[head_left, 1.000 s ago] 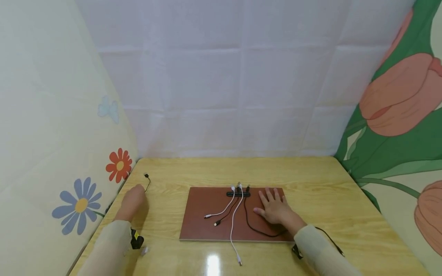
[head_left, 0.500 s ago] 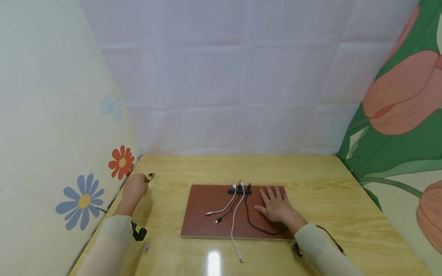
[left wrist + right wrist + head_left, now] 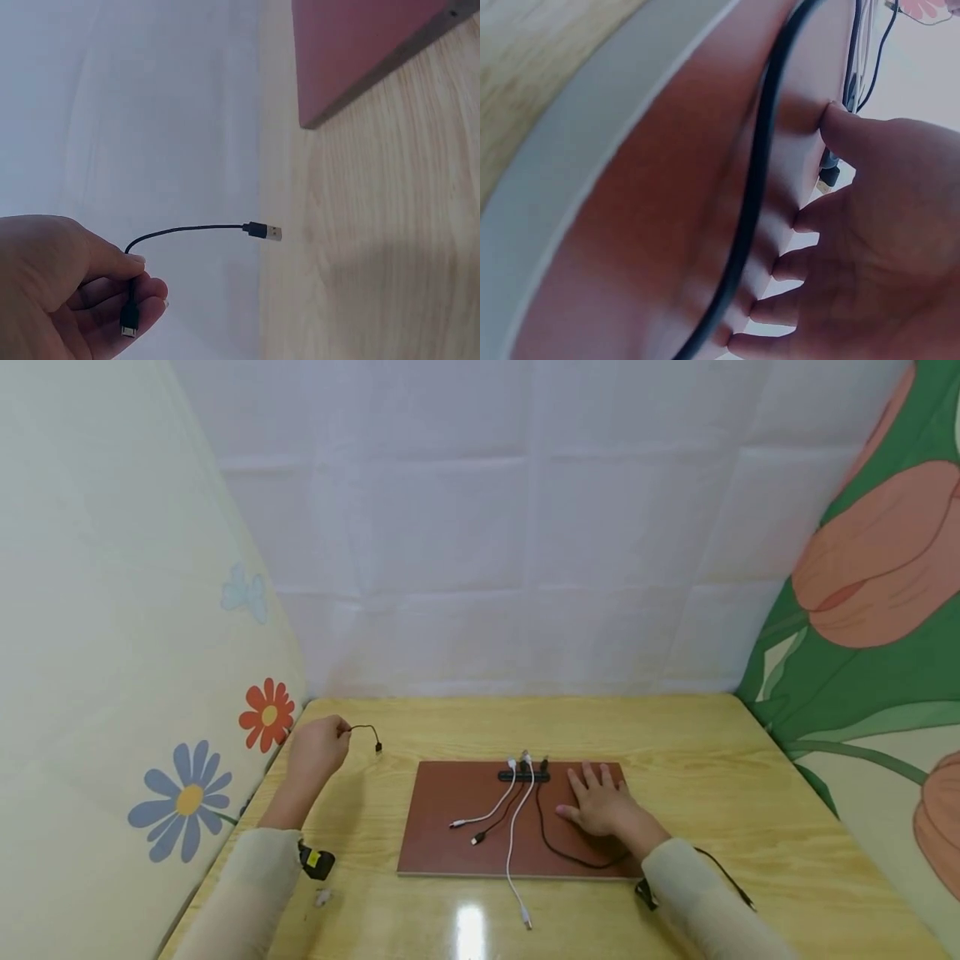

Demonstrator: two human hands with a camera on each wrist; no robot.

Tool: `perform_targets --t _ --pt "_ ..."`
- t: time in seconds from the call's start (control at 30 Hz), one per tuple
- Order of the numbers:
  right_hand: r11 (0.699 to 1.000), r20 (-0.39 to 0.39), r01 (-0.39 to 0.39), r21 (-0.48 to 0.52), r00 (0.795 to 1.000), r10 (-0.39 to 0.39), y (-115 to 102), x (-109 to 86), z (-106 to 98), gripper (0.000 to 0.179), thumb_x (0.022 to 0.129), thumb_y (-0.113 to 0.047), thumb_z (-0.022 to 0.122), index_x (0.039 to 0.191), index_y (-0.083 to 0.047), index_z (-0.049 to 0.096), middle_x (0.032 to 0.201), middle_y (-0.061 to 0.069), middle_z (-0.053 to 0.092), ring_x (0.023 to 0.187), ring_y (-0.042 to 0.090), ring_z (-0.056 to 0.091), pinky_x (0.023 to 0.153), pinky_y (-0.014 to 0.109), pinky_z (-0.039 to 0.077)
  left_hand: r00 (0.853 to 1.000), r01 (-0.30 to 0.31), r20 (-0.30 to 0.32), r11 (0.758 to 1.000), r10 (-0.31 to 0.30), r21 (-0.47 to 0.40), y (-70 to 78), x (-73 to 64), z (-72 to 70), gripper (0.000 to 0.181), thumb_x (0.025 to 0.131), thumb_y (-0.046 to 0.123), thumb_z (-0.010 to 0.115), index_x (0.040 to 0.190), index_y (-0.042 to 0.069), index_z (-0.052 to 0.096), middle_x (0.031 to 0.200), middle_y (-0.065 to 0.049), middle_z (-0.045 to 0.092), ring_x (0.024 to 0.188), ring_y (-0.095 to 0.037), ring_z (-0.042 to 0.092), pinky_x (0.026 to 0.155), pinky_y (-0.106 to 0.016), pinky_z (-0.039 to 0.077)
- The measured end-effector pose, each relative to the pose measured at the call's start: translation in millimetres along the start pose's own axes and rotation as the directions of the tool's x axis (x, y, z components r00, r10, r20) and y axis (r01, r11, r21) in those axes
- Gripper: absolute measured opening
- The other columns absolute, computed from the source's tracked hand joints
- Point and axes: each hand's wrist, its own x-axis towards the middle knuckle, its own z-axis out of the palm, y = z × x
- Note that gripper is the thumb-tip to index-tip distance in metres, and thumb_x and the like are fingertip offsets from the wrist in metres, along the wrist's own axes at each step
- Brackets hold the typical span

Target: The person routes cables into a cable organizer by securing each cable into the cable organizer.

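Raised over the table's left side, my left hand (image 3: 319, 748) pinches a short black USB cable (image 3: 187, 228) between thumb and fingers. In the left wrist view its micro-USB plug points down below the fingers, while the USB-A plug (image 3: 262, 231) hangs free to the right. My right hand (image 3: 603, 810) lies with spread fingers on the right part of a reddish-brown board (image 3: 450, 793). Near the board's back edge is a black cable holder (image 3: 523, 776), with two white cables (image 3: 512, 843) and two black ones running through it. One black cable (image 3: 757, 165) passes under my right wrist.
The light wood table (image 3: 375, 893) surrounds the board. A small whitish scrap (image 3: 322, 897) lies by my left wrist. One white cable end overhangs the board's front edge, and a black cable end (image 3: 738, 893) reaches the table at right. Fabric walls stand behind and at both sides.
My left hand has lifted the short black cable off the table and moved right and away from me, its USB-A end now dangling. The right hand stays on the board.
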Motion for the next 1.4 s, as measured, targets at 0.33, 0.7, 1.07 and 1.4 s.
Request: perform_targets --t 0.33,0.7,1.07,1.4 --pt "1.0 0.016 0.005 -0.01 1.0 -0.005 0 1.0 -2 0.074 0.106 -0.049 0.044 0.16 -0.002 0.024 0.164 0.031 0.011 0.148 0.058 0.007 0.113 0.074 0.015 0.999 -0.036 -0.025 0.999 0.036 -0.014 25.8 0.8 -2.8 0.018 0.1 0.013 0.062 0.104 -0.001 0.072 0.093 -0.017 0.073 0.069 -0.025 0.065 0.064 -0.042 0.053" --pt "1.0 0.01 0.014 0.011 1.0 -0.014 1 0.8 -3 0.073 0.106 -0.047 0.047 0.159 -0.001 0.025 0.163 0.032 0.013 0.146 0.059 0.009 0.111 0.076 0.018 0.994 -0.096 -0.064 0.994 0.092 -0.051 48.2 -3.3 -1.4 0.016 0.099 0.013 0.065 0.103 0.0 0.074 0.094 -0.015 0.074 0.074 -0.027 0.068 0.066 -0.043 0.056" --pt "0.995 -0.026 0.041 0.086 0.999 -0.039 6 11.8 -10 0.071 0.102 -0.044 0.057 0.153 0.002 0.038 0.158 0.035 0.025 0.143 0.061 0.018 0.108 0.075 0.026 0.988 -0.144 -0.062 0.985 0.139 -0.095 73.3 -10.8 1.7 0.014 0.097 0.013 0.067 0.102 0.002 0.075 0.089 -0.011 0.074 0.069 -0.02 0.066 0.063 -0.037 0.054" --pt "0.975 -0.215 0.118 0.188 0.974 -0.076 -18 18.9 -21 0.043 0.101 -0.028 0.062 0.134 0.001 0.061 0.135 0.025 0.057 0.126 0.044 0.053 0.103 0.058 0.044 0.982 -0.18 -0.071 0.977 0.173 -0.118 91.9 -17.7 7.5 0.013 0.098 0.013 0.067 0.101 0.004 0.075 0.089 -0.008 0.074 0.068 -0.017 0.065 0.061 -0.034 0.053"
